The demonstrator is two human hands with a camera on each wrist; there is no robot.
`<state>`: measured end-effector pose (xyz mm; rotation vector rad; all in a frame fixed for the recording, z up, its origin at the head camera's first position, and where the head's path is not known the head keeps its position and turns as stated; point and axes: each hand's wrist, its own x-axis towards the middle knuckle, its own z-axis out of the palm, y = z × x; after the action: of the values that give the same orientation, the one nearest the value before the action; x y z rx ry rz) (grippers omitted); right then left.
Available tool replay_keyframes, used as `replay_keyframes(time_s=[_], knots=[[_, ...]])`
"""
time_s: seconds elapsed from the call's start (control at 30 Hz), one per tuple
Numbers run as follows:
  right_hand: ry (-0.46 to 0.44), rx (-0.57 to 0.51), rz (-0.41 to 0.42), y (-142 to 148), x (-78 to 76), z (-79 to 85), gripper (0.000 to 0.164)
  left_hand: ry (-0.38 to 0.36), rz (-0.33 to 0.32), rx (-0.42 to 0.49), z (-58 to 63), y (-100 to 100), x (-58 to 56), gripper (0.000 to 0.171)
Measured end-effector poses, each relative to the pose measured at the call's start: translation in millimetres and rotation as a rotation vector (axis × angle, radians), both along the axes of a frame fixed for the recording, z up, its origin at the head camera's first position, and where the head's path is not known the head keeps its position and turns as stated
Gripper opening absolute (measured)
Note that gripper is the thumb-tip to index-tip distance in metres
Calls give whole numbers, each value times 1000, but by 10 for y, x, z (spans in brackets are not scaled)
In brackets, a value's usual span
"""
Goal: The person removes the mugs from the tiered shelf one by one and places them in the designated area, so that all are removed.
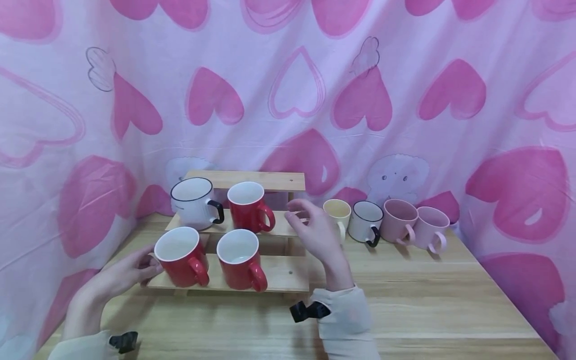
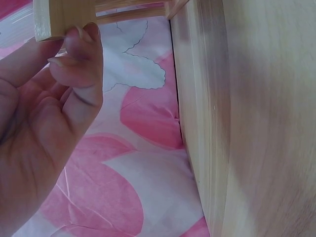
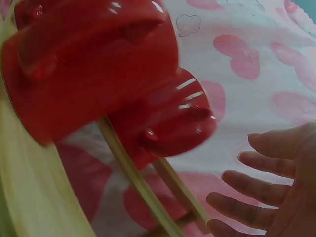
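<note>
A tiered wooden rack (image 1: 283, 277) stands on the table, with mugs on its two lower tiers. My left hand (image 1: 123, 272) is at the left end of the bottom tier, and in the left wrist view its fingers pinch the board end (image 2: 79, 15). Beside that hand sits a red mug (image 1: 182, 267), with a second red mug (image 1: 236, 272) to its right. The middle tier bears a white mug with a black handle (image 1: 191, 207) and another red mug (image 1: 245, 210). My right hand (image 1: 315, 230) hovers at the rack's right side, fingers spread and holding nothing.
To the right of the rack, a row of mugs stands on the wooden table (image 1: 427, 305): a yellow one (image 1: 339, 212), a white one with a black handle (image 1: 363, 225), a dusky pink one (image 1: 396, 225) and a light pink one (image 1: 427, 230). A heart-patterned curtain (image 1: 297, 100) hangs behind.
</note>
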<state>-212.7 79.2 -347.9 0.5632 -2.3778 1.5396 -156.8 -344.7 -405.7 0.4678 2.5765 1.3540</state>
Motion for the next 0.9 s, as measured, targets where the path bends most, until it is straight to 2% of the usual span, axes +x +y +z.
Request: replay_keyframes(time_s=[0.17,0.43,0.9], knots=[[-15,-7,53,-156,-20,-75,22,7,3,-7,-9,-19,23,35],[-97,44,95,-286,-16,-118,28,20,-2,4,-16,-11,24,28],[-103,24,39,-403,-21,-151,21,35,-15,23,-7,-14,13,22]])
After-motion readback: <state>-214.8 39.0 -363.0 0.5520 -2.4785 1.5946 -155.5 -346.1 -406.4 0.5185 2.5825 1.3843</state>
